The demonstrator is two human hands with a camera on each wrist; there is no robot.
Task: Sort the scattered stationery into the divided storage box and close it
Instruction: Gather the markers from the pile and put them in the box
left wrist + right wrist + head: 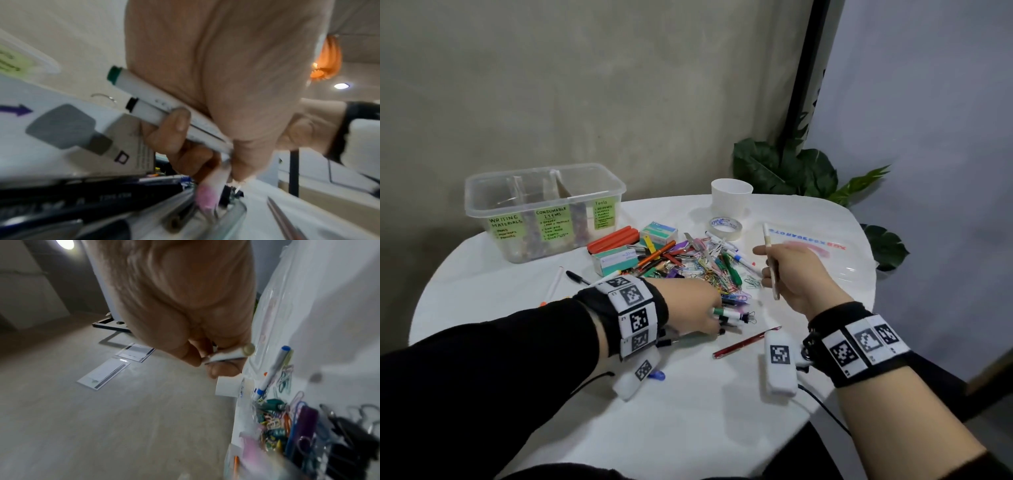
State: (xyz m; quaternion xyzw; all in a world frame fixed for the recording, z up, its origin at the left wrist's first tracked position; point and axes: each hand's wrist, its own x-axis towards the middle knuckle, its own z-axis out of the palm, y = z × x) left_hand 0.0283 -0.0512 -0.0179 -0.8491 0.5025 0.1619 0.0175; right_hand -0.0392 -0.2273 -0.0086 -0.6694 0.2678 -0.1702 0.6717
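A clear divided storage box (482,202) with green labels stands open at the table's back left. A heap of stationery (688,263) lies in the middle: pens, paper clips, staple boxes. My left hand (698,308) rests low at the heap's near edge and grips two white markers (148,104), one green-capped, one black-capped. My right hand (787,274) is raised right of the heap and holds a slim white pen (770,253), seen end-on as the white pen (232,354) in the right wrist view. The box's clear lid (835,253) lies flat at the right.
A white paper cup (731,198) and a tape roll (726,228) stand behind the heap. A red pen (746,342) lies near the front, a black pen (577,277) and a white pen (554,286) at the left. A plant (791,171) stands behind the round table (688,428).
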